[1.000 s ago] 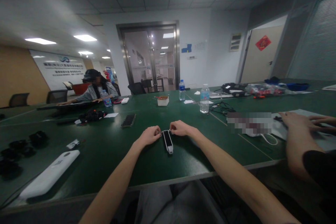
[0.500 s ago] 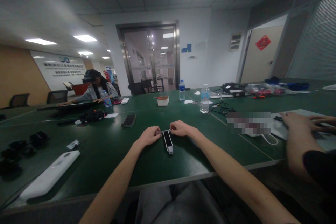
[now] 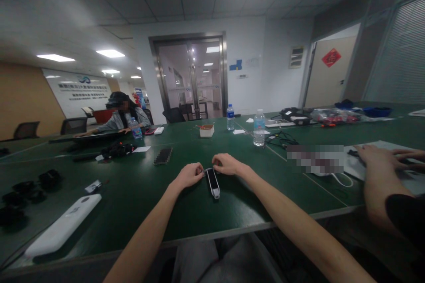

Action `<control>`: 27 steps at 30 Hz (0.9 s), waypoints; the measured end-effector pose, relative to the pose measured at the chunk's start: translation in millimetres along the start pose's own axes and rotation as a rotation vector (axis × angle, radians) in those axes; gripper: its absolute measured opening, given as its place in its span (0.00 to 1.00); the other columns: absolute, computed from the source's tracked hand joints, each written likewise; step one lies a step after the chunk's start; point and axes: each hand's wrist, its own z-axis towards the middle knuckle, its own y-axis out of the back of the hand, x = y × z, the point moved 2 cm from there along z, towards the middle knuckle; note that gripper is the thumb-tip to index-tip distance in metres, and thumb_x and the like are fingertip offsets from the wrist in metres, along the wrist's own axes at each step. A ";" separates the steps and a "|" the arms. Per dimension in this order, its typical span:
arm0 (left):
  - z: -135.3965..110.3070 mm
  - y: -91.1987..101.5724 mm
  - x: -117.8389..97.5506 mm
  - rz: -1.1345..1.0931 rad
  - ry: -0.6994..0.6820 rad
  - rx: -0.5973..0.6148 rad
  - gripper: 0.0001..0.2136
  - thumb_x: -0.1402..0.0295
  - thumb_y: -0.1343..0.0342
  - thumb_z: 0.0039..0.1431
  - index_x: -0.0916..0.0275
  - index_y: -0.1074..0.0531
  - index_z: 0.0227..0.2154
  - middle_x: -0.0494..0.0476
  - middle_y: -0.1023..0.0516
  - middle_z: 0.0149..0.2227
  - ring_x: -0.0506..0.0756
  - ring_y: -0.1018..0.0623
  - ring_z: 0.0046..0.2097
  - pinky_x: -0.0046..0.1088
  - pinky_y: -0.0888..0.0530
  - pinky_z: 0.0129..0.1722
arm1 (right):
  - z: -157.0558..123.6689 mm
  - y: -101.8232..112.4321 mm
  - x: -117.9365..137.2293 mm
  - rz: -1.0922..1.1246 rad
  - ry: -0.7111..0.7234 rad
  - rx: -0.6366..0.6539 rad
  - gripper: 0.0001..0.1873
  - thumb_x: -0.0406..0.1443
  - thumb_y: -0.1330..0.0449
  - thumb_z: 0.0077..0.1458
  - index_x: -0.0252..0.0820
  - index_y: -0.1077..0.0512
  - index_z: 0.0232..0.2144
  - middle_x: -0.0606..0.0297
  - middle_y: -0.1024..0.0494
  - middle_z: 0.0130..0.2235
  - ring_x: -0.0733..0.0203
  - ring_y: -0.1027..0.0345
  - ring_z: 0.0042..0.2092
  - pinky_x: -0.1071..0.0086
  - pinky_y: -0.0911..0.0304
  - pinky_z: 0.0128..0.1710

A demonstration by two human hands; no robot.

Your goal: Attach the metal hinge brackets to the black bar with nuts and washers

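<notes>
A slim black device with a white rim [image 3: 212, 182] lies lengthwise on the green table [image 3: 139, 203], its far end between my hands. My left hand [image 3: 189, 174] is curled, fingertips pinching the device's far left corner. My right hand [image 3: 226, 163] is curled too and touches the far right corner. Both forearms stretch out from the near table edge. What the fingertips grip exactly is too small to tell.
A white oblong case [image 3: 61, 226] lies near left, black pouches [image 3: 29, 185] further left, a dark phone [image 3: 162, 155] beyond my hands. Water bottles [image 3: 259, 128], a small box [image 3: 207, 130] and cables stand further back. Another person's arm [image 3: 381, 177] rests at right; one more person sits far left.
The view has tilted up slightly, so everything sits a little lower in frame. My hands stay on the device's far end with no clear movement.
</notes>
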 end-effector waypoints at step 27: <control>-2.1 -0.2 4.1 -0.060 0.027 0.013 0.11 0.61 0.48 0.58 0.61 0.29 0.39 0.54 0.24 0.32 0.55 0.25 0.34 0.27 0.33 0.32 | -18.7 16.2 -78.4 -0.286 -0.695 0.084 0.21 0.31 0.51 0.59 0.53 0.35 0.53 0.53 0.39 0.52 0.46 0.38 0.52 0.58 0.42 0.44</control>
